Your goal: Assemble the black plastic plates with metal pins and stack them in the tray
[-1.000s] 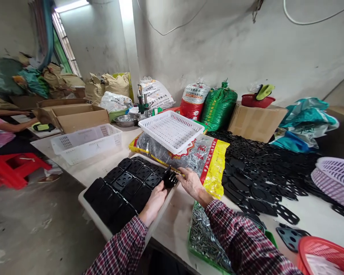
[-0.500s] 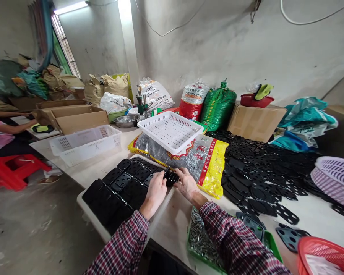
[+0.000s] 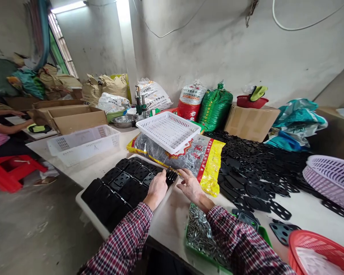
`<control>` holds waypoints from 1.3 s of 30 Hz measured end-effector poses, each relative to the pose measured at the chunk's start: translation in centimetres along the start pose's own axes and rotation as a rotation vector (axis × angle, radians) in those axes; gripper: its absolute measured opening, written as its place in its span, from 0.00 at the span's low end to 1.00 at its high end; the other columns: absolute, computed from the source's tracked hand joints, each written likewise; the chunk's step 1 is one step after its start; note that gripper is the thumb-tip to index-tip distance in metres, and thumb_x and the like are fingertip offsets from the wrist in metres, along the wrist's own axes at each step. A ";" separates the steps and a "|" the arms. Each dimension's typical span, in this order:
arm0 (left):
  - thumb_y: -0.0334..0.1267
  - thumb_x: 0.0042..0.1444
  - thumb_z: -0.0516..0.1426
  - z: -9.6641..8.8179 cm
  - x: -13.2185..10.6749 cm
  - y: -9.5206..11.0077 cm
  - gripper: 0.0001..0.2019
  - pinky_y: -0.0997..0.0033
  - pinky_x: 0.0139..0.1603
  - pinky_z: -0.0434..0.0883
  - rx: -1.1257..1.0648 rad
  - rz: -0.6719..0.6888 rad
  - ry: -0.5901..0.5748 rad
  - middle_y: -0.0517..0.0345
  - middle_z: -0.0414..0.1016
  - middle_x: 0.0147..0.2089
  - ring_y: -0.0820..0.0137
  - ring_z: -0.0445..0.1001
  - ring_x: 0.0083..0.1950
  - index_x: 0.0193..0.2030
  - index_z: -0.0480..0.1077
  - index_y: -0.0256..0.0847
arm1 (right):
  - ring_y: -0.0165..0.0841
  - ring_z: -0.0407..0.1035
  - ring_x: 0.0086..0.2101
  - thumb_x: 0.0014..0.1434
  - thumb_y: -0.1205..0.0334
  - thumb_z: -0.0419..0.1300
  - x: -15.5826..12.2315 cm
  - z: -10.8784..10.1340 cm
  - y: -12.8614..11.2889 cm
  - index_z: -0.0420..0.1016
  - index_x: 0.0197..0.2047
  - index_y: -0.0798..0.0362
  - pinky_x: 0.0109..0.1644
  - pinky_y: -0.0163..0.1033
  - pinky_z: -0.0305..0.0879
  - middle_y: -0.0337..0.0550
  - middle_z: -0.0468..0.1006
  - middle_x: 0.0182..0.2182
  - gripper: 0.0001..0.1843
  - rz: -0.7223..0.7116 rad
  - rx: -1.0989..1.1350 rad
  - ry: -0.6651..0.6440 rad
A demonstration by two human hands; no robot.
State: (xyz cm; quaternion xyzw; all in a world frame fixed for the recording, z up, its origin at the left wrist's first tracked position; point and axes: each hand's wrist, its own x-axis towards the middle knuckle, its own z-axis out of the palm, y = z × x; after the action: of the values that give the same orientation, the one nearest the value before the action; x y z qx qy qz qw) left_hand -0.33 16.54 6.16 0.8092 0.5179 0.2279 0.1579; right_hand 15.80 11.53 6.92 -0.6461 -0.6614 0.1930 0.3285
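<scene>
My left hand (image 3: 157, 188) is closed on a plate (image 3: 171, 176), centre frame, at the tray's (image 3: 89, 212) far corner. My right hand (image 3: 190, 187) is open just beside it; contact unclear. Plate: black, flat, punched with holes. Tray nearly covered with rows of them. Big loose pile (image 3: 258, 168) lies on the counter (image 3: 172, 219), right of frame.

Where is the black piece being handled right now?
The black piece is mid-view, between left hand and right hand, at the white tray's far right corner, beside the yellow bag.
</scene>
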 end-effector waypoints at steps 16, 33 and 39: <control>0.42 0.65 0.59 -0.5 0.4 -0.3 0.17 0.53 0.51 0.76 0.044 -0.034 0.023 0.49 0.73 0.58 0.61 0.76 0.52 0.57 0.69 0.40 | 0.30 0.76 0.34 0.56 0.67 0.60 -3.6 -6.1 0.9 0.73 0.59 0.46 0.43 0.43 0.77 0.50 0.65 0.63 0.27 -0.089 0.225 0.174; 0.39 0.65 0.53 4.6 -12.5 10.0 0.16 0.66 0.55 0.77 -0.390 0.357 0.074 0.51 0.82 0.54 0.63 0.80 0.53 0.54 0.77 0.42 | 0.36 0.76 0.37 0.60 0.68 0.57 -16.1 -16.5 5.9 0.81 0.39 0.52 0.39 0.35 0.65 0.48 0.83 0.38 0.10 0.318 -0.528 -0.074; 0.37 0.63 0.55 6.8 -15.0 12.1 0.15 0.66 0.53 0.78 -0.553 0.307 0.022 0.50 0.83 0.52 0.62 0.81 0.52 0.52 0.78 0.44 | 0.41 0.77 0.42 0.56 0.68 0.63 -15.4 -14.6 7.8 0.81 0.42 0.53 0.43 0.38 0.65 0.51 0.84 0.40 0.10 0.377 -0.558 -0.132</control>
State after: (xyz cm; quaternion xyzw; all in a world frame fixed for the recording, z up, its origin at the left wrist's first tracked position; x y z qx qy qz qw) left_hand 7.14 -2.24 3.27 0.8019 0.3096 0.3901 0.3301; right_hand 30.70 -5.30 9.10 -0.8081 -0.5774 0.1032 0.0540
